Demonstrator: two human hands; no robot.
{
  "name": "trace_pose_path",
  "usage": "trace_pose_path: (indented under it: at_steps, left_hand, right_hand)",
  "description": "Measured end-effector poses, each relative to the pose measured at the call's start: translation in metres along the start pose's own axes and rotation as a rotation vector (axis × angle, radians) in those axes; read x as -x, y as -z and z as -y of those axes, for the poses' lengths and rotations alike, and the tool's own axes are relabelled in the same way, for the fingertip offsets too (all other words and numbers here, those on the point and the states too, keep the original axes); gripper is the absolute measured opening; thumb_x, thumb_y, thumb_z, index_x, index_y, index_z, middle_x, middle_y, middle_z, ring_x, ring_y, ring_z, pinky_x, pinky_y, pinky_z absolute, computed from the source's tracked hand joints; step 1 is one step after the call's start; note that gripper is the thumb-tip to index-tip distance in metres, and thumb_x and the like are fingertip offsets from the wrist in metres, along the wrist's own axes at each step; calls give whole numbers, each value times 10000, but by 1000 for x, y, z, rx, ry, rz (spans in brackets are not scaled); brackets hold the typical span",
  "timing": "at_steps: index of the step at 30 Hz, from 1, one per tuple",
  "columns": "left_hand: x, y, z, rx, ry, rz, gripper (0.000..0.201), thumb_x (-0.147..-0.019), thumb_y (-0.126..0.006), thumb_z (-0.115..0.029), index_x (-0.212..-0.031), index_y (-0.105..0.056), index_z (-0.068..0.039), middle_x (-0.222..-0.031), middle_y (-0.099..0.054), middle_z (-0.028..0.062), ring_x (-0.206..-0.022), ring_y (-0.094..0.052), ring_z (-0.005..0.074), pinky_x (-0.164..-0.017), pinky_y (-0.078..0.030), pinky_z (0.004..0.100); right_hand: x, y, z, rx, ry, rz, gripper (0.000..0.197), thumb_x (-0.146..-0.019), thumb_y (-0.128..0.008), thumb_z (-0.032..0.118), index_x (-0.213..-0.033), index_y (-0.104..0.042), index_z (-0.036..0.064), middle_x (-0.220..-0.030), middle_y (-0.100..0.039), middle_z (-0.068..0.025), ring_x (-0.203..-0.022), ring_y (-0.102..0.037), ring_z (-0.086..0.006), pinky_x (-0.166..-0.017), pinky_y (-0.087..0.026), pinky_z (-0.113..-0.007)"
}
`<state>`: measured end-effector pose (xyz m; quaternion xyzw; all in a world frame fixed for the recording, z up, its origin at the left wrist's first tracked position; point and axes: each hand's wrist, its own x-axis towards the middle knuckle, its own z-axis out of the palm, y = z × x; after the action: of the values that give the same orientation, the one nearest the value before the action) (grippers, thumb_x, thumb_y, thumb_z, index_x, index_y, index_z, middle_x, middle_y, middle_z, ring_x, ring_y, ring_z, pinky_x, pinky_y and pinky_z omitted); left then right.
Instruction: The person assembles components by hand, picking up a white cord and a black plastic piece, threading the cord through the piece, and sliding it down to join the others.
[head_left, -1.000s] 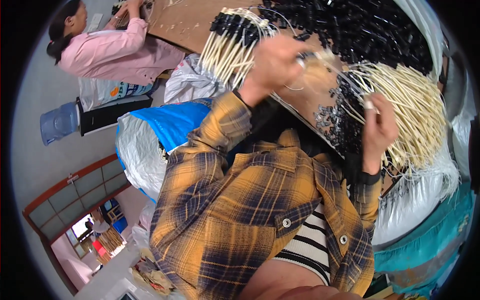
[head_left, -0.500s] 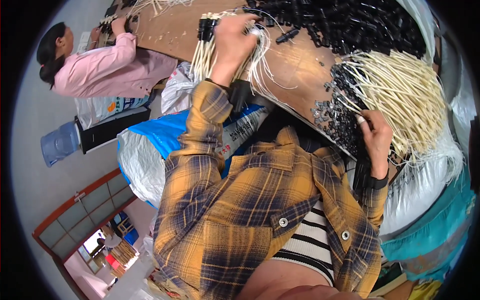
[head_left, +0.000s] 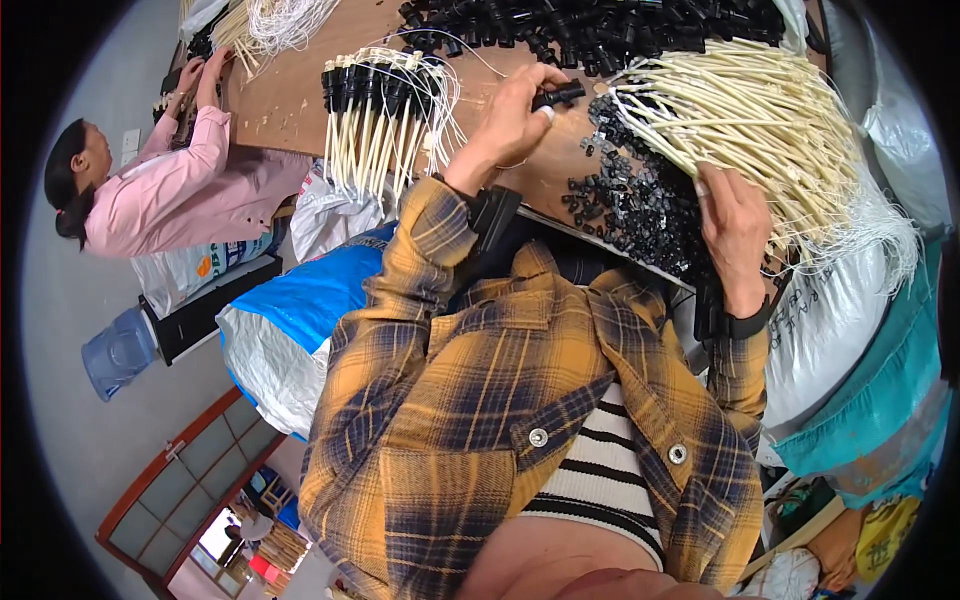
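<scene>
My left hand [head_left: 510, 117] is closed on a black ribbed tubular fitting [head_left: 561, 95], held just above the brown tabletop [head_left: 545, 170]. To its left stands a row of finished-looking pieces [head_left: 375, 110], cream rods with black fittings at the top and thin white cords. My right hand [head_left: 737, 225] is at the near edge of a big pile of cream rods [head_left: 750, 120]. Its fingers are bent together on a cream rod there; the thumb is partly hidden. Small black clip-like parts [head_left: 640, 195] lie loose between my two hands.
A heap of black fittings [head_left: 600, 25] covers the far side of the table. A blue and white sack [head_left: 300, 290] stands at the left, white sacks [head_left: 830, 350] at the right. A co-worker in a pink shirt [head_left: 170, 205] works at the table's left end.
My left hand has left the row of rods and moved right, now with a black fitting in it. The right hand has shifted from the small black parts to the rod pile.
</scene>
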<state>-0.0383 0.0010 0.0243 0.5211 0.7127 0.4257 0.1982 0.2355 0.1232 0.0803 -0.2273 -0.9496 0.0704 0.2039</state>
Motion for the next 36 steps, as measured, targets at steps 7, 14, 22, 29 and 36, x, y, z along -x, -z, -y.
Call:
trace_pose_path:
  at_steps: [7, 14, 22, 29, 36]
  left_hand:
    - [4, -1, -32, 256, 139, 174, 410, -797, -478, 60, -1165, -557, -101, -1004, -602, 43, -834, -605, 142, -779, -496, 258]
    - [11, -23, -25, -223, -414, 133, 219, -811, -621, -40, -995, -648, -157, -894, -625, -19, -859, -575, 166, -829, -468, 337]
    - [23, -24, -89, -531, -474, 247, 150, -831, -654, -155, -966, -641, -219, -861, -664, -17, -664, -623, 123, -625, -489, 248]
    - [27, -17, -41, -99, -135, 40, 195, -879, -624, -231, -841, -525, -67, -622, -572, 59, -498, -551, 220, -438, -415, 334]
    - [32, -35, -37, 406, 336, 46, 146, -831, -647, -120, -889, -590, 0, -659, -613, 62, -595, -561, 134, -560, -449, 288]
  right_hand:
    - [0, -17, 15, -309, -122, -14, 191, -844, -636, 91, -1032, -658, 119, -729, -570, -91, -616, -585, -287, -536, -447, -368]
    - [-5, -16, 34, -174, 10, 110, 276, -825, -688, 137, -1101, -668, 132, -786, -626, -97, -569, -560, -276, -541, -452, -342]
    - [-8, -11, 21, -272, -149, 66, 326, -791, -706, 123, -1112, -649, 111, -786, -667, -129, -625, -638, -251, -562, -490, -353]
    - [1, 3, 0, -1529, -424, -219, 362, -931, -588, 350, -722, -495, 69, -1099, -630, -172, -546, -345, -58, -510, -312, -211]
    - [-12, 12, 31, -735, -281, 176, 179, -850, -690, 177, -988, -625, 82, -731, -599, -32, -541, -504, -133, -498, -397, -246]
